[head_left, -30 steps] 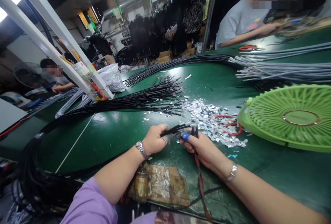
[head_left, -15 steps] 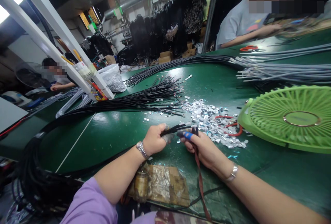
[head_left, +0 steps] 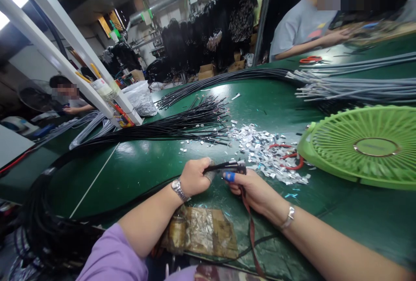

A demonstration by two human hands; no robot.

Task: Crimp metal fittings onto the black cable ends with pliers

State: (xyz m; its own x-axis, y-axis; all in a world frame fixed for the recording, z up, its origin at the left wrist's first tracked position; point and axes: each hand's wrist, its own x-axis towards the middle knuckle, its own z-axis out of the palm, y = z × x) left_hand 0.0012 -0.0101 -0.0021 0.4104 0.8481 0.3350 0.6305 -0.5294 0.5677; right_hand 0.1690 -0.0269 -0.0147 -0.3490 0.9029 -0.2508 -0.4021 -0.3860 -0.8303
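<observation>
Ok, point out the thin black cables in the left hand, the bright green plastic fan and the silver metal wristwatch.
Thin black cables [head_left: 223, 166]: head view, middle of their exposed length.
Bright green plastic fan [head_left: 368, 146]: head view, central disc.
Silver metal wristwatch [head_left: 177, 185]: head view, dial.

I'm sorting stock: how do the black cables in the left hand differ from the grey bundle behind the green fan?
The black cables are few; the grey bundle has many strands. The left hand grips the black cables; the grey bundle lies unheld. Both are bunched.
</observation>
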